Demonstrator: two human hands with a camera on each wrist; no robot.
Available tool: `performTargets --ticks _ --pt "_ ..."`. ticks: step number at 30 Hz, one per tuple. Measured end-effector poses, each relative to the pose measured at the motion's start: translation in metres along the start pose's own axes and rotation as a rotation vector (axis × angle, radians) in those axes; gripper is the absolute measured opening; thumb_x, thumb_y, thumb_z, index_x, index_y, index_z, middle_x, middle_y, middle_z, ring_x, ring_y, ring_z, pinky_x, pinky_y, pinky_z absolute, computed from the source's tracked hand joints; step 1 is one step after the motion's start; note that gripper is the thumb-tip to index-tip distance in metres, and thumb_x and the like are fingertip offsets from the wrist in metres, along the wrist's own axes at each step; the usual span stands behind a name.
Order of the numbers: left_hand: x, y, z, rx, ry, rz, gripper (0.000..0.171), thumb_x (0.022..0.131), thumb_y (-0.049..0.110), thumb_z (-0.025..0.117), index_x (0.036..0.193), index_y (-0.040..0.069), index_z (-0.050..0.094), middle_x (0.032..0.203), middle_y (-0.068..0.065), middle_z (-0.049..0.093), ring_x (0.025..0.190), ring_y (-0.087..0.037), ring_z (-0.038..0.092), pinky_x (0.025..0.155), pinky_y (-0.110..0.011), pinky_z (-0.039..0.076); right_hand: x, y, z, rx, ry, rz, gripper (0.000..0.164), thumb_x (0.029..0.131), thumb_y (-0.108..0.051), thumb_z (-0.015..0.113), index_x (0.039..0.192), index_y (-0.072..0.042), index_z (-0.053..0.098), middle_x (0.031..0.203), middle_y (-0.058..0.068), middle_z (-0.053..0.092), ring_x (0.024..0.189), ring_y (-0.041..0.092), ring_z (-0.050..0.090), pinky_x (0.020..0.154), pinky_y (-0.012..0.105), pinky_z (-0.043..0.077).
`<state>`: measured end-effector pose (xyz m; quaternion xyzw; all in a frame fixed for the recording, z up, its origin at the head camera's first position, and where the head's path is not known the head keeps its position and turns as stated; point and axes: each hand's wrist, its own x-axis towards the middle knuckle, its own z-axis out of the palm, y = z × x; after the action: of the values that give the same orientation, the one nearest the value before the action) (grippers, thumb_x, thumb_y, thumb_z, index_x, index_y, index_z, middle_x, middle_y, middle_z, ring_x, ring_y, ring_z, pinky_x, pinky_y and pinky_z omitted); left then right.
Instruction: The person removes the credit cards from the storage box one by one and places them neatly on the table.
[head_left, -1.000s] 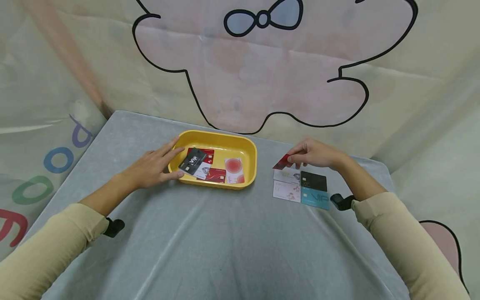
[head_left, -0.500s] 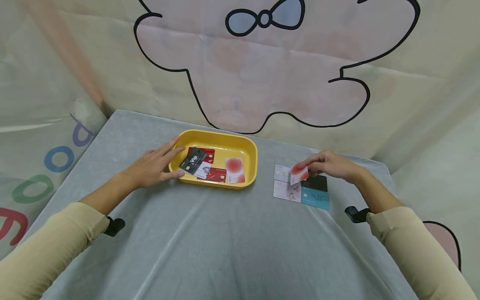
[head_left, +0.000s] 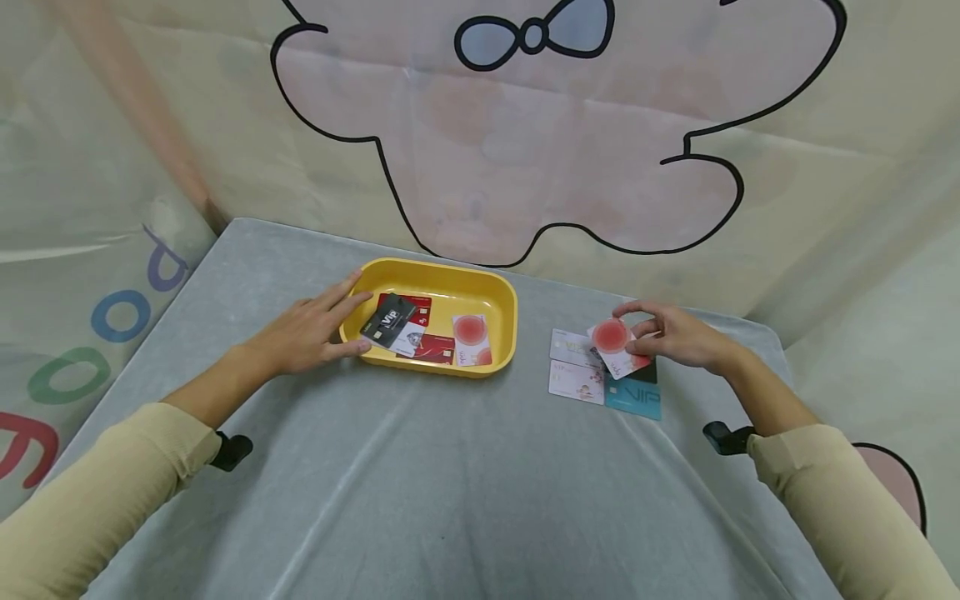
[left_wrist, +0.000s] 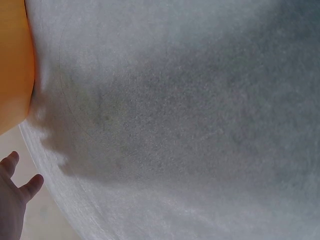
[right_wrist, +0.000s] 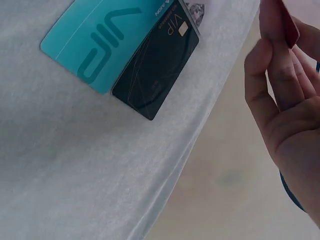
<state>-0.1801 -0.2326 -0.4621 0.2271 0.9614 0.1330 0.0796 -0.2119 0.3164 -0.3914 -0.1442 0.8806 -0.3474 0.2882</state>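
My right hand (head_left: 678,335) pinches a white card with a red circle (head_left: 612,337) by its right edge, thumb and fingers on it. The card is raised and tilted over a block of cards laid edge to edge: two white cards (head_left: 576,382), a teal VIP card (head_left: 633,398) and a black VIP card (right_wrist: 155,70), partly covered in the head view. At the left end of a yellow tray (head_left: 442,266) rests my left hand (head_left: 303,335), fingers spread along the rim. Inside the tray lie red cards (head_left: 435,349), a black VIP card (head_left: 390,321) and a white-and-red card (head_left: 472,340).
A grey cloth (head_left: 450,467) covers the table, with folds running toward the front. Behind it hangs a printed curtain (head_left: 570,167) close to the table's back edge. The tray stands near that edge, left of the laid-out cards.
The right hand has drawn back slightly to the right and turned its card from the red face to the white side with the red circle. The left hand stays at the tray.
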Motion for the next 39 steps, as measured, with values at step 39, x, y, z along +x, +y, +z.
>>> performTargets --ticks 39 --pt "-0.001 0.004 -0.002 -0.012 -0.002 -0.011 0.084 0.092 0.063 0.056 0.157 0.015 0.03 0.168 -0.008 0.001 0.144 -0.041 0.031 0.107 -0.068 0.029 -0.002 0.001 0.036 0.121 -0.12 -0.033 0.032 0.096 -0.007 0.06 0.124 0.0 0.046 0.091 0.014 0.065 0.08 0.023 0.062 0.068 0.031 0.055"
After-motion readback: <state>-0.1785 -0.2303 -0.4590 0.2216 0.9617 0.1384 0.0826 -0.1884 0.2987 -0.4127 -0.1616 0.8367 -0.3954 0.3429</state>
